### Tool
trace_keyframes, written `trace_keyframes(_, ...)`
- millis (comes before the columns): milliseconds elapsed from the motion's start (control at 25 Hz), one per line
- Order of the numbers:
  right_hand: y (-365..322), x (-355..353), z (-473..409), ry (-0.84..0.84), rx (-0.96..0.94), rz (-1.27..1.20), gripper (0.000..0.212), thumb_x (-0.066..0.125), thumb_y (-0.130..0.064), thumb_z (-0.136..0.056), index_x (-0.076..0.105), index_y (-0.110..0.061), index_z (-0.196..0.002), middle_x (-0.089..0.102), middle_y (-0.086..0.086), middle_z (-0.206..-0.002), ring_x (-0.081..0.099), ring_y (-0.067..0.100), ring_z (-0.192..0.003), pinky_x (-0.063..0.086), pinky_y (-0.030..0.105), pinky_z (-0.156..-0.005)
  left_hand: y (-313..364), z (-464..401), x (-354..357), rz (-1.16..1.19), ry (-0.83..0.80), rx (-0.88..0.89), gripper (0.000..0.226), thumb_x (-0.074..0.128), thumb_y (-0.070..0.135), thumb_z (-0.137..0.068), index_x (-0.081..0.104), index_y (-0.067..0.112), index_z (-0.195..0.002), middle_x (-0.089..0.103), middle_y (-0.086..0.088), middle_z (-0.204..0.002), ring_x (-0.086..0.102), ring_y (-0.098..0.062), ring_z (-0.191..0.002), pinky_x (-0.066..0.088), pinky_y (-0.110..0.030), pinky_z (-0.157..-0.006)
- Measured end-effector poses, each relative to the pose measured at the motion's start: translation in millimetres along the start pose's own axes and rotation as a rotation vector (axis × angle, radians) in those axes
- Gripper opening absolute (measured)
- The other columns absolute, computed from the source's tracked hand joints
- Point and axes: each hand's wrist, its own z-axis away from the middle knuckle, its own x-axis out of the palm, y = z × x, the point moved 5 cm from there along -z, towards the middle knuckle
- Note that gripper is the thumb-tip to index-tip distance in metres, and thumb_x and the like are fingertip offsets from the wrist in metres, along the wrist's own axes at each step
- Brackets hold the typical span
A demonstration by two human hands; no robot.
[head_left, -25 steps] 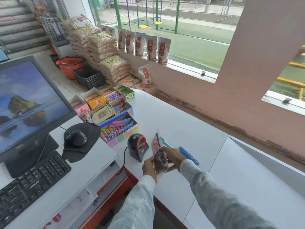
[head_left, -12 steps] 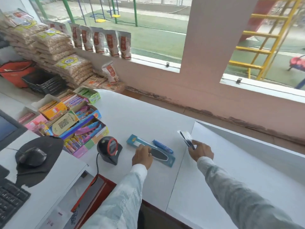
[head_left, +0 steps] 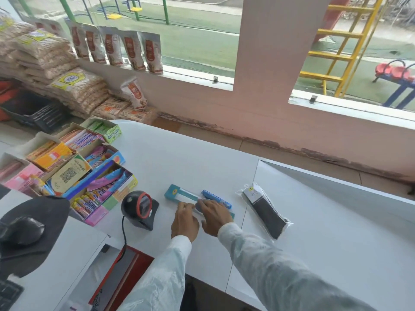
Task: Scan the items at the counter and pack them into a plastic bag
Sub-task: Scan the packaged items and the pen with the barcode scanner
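Now, both hands are down on the counter (head_left: 179,158).
Left hand (head_left: 184,222): it lies on the near part of the teal pack (head_left: 179,194), fingers bent onto it; I cannot tell if it grips the pack or only presses it.
Right hand (head_left: 214,215): it is just beside the left hand, touching it, fingers spread flat over the same pack; I cannot tell if it holds anything.
Teal pack: flat on the counter, under both hands; its far end sticks out beyond the fingers, toward the far left.
Blue roll (head_left: 216,197): it lies just beyond the right hand's fingertips, along the far edge of the pack, touching it or nearly so.
Black item (head_left: 265,213): a flat dark thing in a clear sleeve, lying free on the counter, to the right of the right hand and apart from it.
Scanner (head_left: 139,208): it stands to the left of the left hand, near but not touching, with its red ring turned toward the hands.
Candy boxes (head_left: 89,176): they are further left and beyond the scanner, well apart from both hands.
Mouse (head_left: 21,231): far to the left of the left hand, on a dark pad.
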Motion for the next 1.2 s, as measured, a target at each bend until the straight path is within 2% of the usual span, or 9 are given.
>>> trace_keyframes(240,0,3,-16,-0.068,0.166,0.024,0.054,0.061,-0.016,-0.087,0.042,-0.015,-0.138,0.052,0.012,-0.134,0.050,0.037,-0.121,0.048,0.044,-0.097,-34,15,4,0.301,-0.004,-0.254,0.029,0.050,0.003,-0.092,0.058,0.006,-0.120,0.061,-0.015,-0.126,0.057,-0.032,-0.116,0.046,-0.039,-0.102)
trace_keyframes(360,-4,4,-19,-0.137,0.256,-0.141,0.043,0.060,-0.028,-0.089,0.049,-0.016,-0.129,0.055,0.013,-0.133,0.051,0.034,-0.122,0.048,0.039,-0.097,-40,24,3,0.507,-0.029,-0.424,0.028,0.050,0.012,-0.092,0.063,0.008,-0.117,0.066,-0.014,-0.121,0.059,-0.031,-0.111,0.046,-0.034,-0.095)
trace_keyframes(480,-9,2,-25,-0.295,0.460,-0.796,0.046,0.071,-0.029,-0.087,0.056,-0.016,-0.129,0.061,0.012,-0.131,0.060,0.030,-0.118,0.053,0.036,-0.087,-35,33,-4,0.971,-0.112,-0.622,0.033,0.055,0.032,-0.082,0.070,0.009,-0.100,0.071,-0.012,-0.094,0.064,-0.030,-0.081,0.052,-0.038,-0.077)
trace_keyframes(560,-20,-4,-27,-0.336,0.516,-1.241,0.017,0.074,-0.018,-0.085,0.068,-0.011,-0.099,0.065,0.013,-0.114,0.064,0.027,-0.100,0.056,0.034,-0.075,-33,35,-12,1.165,-0.150,-0.636,0.040,0.057,0.035,-0.079,0.072,0.007,-0.104,0.074,-0.012,-0.090,0.067,-0.029,-0.075,0.054,-0.038,-0.072)
trace_keyframes(600,-24,-8,-27,-0.333,0.518,-1.349,0.009,0.075,-0.017,-0.083,0.071,-0.011,-0.088,0.065,0.012,-0.105,0.064,0.026,-0.093,0.057,0.033,-0.071,-33,36,-18,1.197,-0.140,-0.612,0.043,0.060,0.034,-0.076,0.071,0.005,-0.107,0.074,-0.013,-0.090,0.068,-0.029,-0.072,0.055,-0.037,-0.069)
trace_keyframes(680,-31,-15,-26,-0.322,0.506,-1.430,0.017,0.081,-0.023,-0.078,0.074,-0.012,-0.088,0.069,0.007,-0.098,0.066,0.024,-0.088,0.056,0.032,-0.067,-36,40,-31,1.210,-0.117,-0.557,0.048,0.066,0.033,-0.070,0.071,0.005,-0.110,0.074,-0.012,-0.090,0.068,-0.028,-0.072,0.054,-0.034,-0.065)
trace_keyframes(840,-48,-18,-26,-0.365,0.474,-1.440,0.043,0.089,-0.034,-0.071,0.074,-0.011,-0.105,0.070,0.005,-0.114,0.070,0.024,-0.103,0.059,0.037,-0.076,-51,58,-44,1.157,-0.081,-0.535,0.049,0.063,0.033,-0.067,0.069,0.010,-0.110,0.075,-0.010,-0.092,0.069,-0.027,-0.080,0.053,-0.035,-0.066)
trace_keyframes(1040,-37,-35,-21,-0.203,0.444,-1.287,0.030,0.084,-0.034,-0.074,0.074,-0.016,-0.096,0.072,0.010,-0.112,0.069,0.021,-0.094,0.059,0.044,-0.085,-52,64,-39,1.105,-0.133,-0.543,0.031,0.054,0.040,-0.086,0.067,0.020,-0.105,0.070,-0.008,-0.109,0.065,-0.029,-0.098,0.051,-0.041,-0.087)
trace_keyframes(1200,30,-73,-13,0.075,0.381,-0.676,0.054,0.077,-0.031,-0.080,0.063,-0.015,-0.130,0.061,0.015,-0.126,0.060,0.033,-0.117,0.051,0.039,-0.099,-35,51,-26,0.602,-0.142,-0.443,0.041,0.063,0.037,-0.084,0.061,0.017,-0.120,0.062,-0.008,-0.127,0.061,-0.028,-0.111,0.048,-0.040,-0.095)
